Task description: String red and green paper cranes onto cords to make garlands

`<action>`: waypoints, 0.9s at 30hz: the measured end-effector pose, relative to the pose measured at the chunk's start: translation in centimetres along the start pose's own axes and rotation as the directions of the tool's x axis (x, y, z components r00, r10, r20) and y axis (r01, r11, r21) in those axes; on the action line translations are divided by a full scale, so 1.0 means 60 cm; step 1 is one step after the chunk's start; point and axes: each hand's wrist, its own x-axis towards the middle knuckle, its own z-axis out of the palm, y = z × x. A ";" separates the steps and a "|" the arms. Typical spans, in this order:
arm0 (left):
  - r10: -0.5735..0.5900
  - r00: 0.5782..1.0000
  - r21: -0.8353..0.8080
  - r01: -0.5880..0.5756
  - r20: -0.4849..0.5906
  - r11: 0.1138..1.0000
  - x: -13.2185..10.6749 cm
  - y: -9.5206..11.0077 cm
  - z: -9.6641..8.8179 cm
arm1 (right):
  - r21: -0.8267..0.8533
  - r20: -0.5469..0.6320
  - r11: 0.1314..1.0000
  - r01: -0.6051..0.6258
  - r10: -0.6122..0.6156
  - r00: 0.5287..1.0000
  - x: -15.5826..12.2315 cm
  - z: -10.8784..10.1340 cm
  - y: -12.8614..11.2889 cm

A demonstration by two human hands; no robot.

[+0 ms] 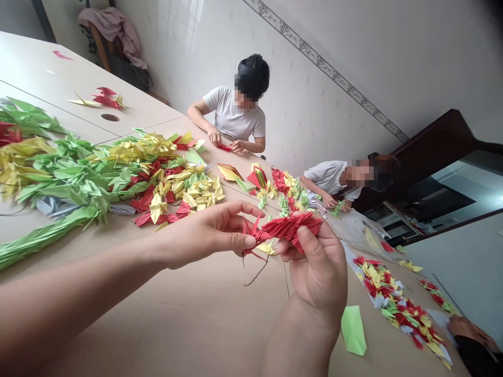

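My right hand grips a strand of red folded paper pieces strung close together, held above the table. My left hand pinches the strand's left end between thumb and forefinger, where a red piece sticks out. A thin dark thread dangles from that end toward the tabletop. A small yellow folded piece lies on the table just below the strand.
Heaps of green, yellow and red folded paper cover the wooden table at left. A green sheet lies near my right wrist. More mixed pieces sit at right. Two people fold paper at the far side, by the wall.
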 end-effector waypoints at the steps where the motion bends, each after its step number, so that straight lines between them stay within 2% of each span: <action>1: 0.013 1.000 -0.011 -0.013 -0.003 1.000 0.000 0.000 0.000 | 0.013 -0.004 1.000 -0.002 0.002 1.000 0.000 -0.001 0.000; 9: 0.068 0.997 0.095 -0.065 -0.028 0.993 -0.001 0.003 0.004 | 0.058 -0.008 0.998 -0.014 0.014 1.000 0.001 -0.003 0.001; 14: 0.030 0.998 0.195 -0.020 -0.048 0.981 -0.006 0.005 0.003 | 0.062 -0.021 0.998 -0.010 0.011 1.000 0.003 -0.005 0.001; 21: 0.083 0.988 0.078 -0.073 -0.129 0.994 -0.010 -0.009 -0.001 | 0.096 0.025 0.995 -0.016 0.013 1.000 0.003 -0.004 0.002; 27: 0.119 0.990 0.042 -0.116 -0.071 0.992 -0.005 -0.006 0.007 | 0.137 0.038 0.988 -0.076 0.071 0.997 0.004 0.007 0.006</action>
